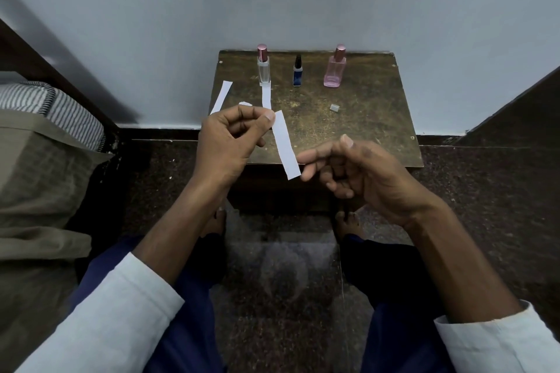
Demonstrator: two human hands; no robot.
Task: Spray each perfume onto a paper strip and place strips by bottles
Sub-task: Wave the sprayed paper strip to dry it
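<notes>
Three bottles stand at the back of a small brown table (pixel 363 118): a clear perfume bottle (pixel 263 68) with a pink cap, a small dark blue bottle (pixel 298 73), and a pink perfume bottle (pixel 335 70). One paper strip (pixel 266 97) lies in front of the clear bottle. Another strip (pixel 222 95) lies at the table's left edge. My left hand (pixel 230 142) pinches the top of a white paper strip (pixel 285 145) that hangs over the table's front. My right hand (pixel 360 172) hovers just right of the strip's lower end, fingers loosely curled, holding nothing.
A small clear cap (pixel 334 107) lies on the table below the pink bottle. A small white scrap (pixel 245 103) shows behind my left hand. A bed with a striped cloth (pixel 54 106) is at the left. Dark speckled floor surrounds the table, with a wall behind.
</notes>
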